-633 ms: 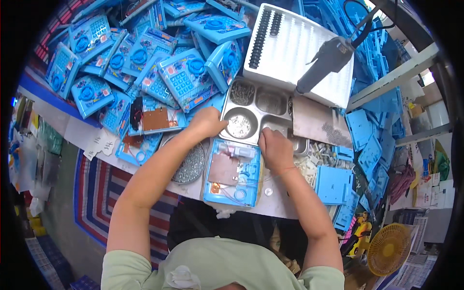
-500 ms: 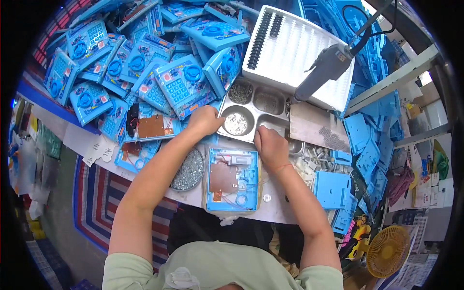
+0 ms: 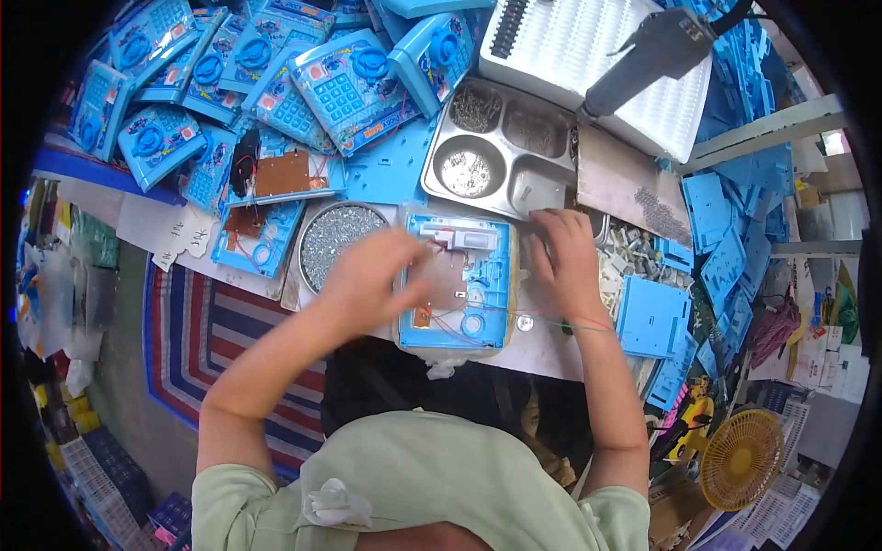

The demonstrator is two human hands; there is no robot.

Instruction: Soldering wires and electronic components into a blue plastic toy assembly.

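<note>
An open blue plastic housing (image 3: 503, 285) lies in front of me, with a brown circuit board (image 3: 446, 283), thin wires and a grey-white box-shaped part (image 3: 473, 239) inside. My left hand (image 3: 367, 280), smeared by motion, is over the housing's left edge; whether it holds something cannot be told. My right hand (image 3: 567, 257) is just right of the housing, thumb apart from the fingers and nothing visible in it. Beyond both hands is a metal compartment tray (image 3: 501, 158) with small metal parts. A round dish of screws (image 3: 335, 241) stands left of the housing.
Blue toy housings with keypads (image 3: 354, 92) are piled at the far left. A white tray with rows of slots (image 3: 588, 69) stands far right, a grey electric screwdriver (image 3: 648, 60) hanging over it. Blue panels (image 3: 652, 317) and small pale parts (image 3: 616, 275) lie right.
Both hands have come away from the metal tray and back toward me, the left one to the housing's left edge, the right one beside its right side. The whole view has shifted.
</note>
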